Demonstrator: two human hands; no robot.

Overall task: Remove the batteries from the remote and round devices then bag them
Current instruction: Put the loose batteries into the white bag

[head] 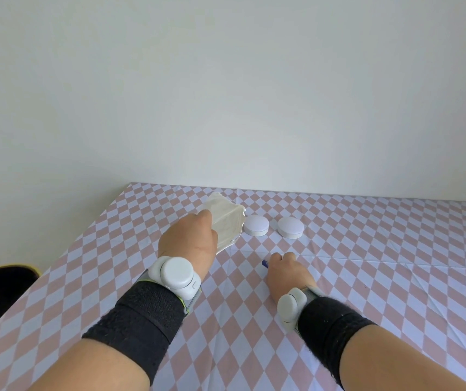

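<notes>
My left hand (190, 244) holds a clear plastic bag (226, 221) lifted a little above the table, its mouth facing right. My right hand (286, 270) rests on the table with its fingers closed around a small blue object (265, 263), only its tip showing; it looks like a battery. Two white round devices stand side by side behind my hands: one (256, 225) just right of the bag, the other (291, 227) further right. No remote shows in this view.
The table (395, 277) wears a pink-and-white diamond-checked cloth and meets a plain white wall at the back. A dark object with a yellow edge (3, 280) sits off the table's left side. Both wrists carry white sensor pods on black bands.
</notes>
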